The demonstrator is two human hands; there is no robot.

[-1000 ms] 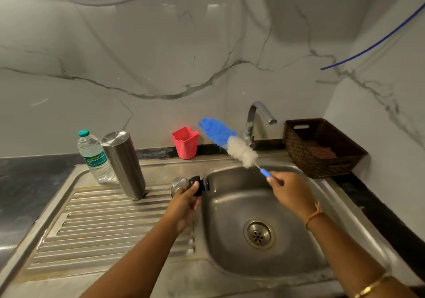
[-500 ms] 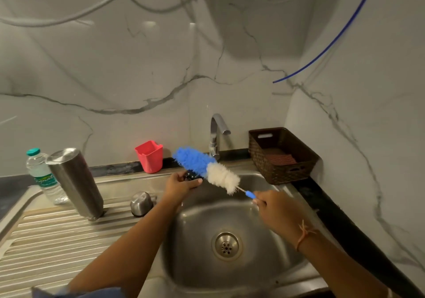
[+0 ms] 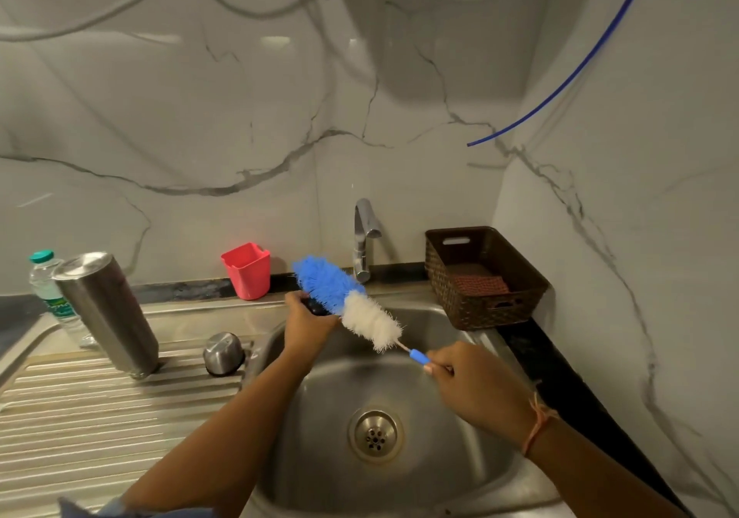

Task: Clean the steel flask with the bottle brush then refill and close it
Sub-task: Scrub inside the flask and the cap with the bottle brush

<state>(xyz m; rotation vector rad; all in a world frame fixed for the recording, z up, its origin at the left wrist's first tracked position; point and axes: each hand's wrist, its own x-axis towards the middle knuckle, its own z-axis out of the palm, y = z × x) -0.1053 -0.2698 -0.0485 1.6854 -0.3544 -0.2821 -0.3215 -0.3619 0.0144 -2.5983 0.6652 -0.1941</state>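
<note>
Hands both grip: left hand (image 3: 310,325) curls round a small dark piece (image 3: 316,308), right hand (image 3: 480,389) pinches the bottle brush (image 3: 352,305) handle; better to scrub over the sink (image 3: 440,457), turning the piece against the bristles

Bottle brush (image 3: 352,305) shows blue bristles then white, blue handle; red cup (image 3: 246,271) at its nine o'clock, brown woven basket (image 3: 468,309) at three; white wall (image 3: 200,117), grey-veined.

Right wrist: orange thread band (image 3: 538,423); left arm: blue sleeve (image 3: 92,511).
</note>
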